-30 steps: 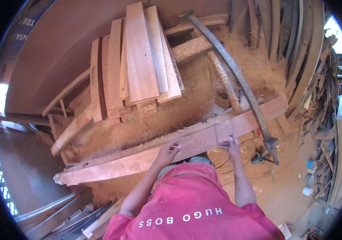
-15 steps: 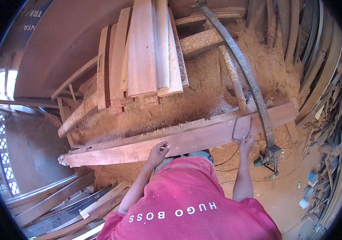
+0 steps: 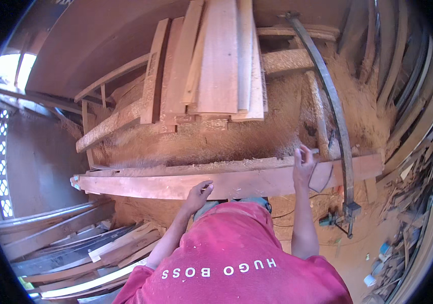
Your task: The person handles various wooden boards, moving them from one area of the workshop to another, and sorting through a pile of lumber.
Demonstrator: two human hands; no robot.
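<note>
The board (image 3: 176,186) lies crosswise before the person, broad face toward the view. The clamp (image 3: 339,114) crosses it near its right end, presumably to brace it; whether it is tightened cannot be determined. The planks (image 3: 221,61) are stacked beyond, well apart from the board, likely to leave room for handling it.

Left hand (image 3: 197,196): at the board's near edge, fingers loosely bent, nothing seen in them; contact unconfirmed. Right hand (image 3: 304,164): over the board, between the left hand and the clamp, fingertips raised past its far edge, thumb and fingers half bent. A dark loop (image 3: 315,190) shows just right of this hand; whether it is gripped cannot be told.
</note>
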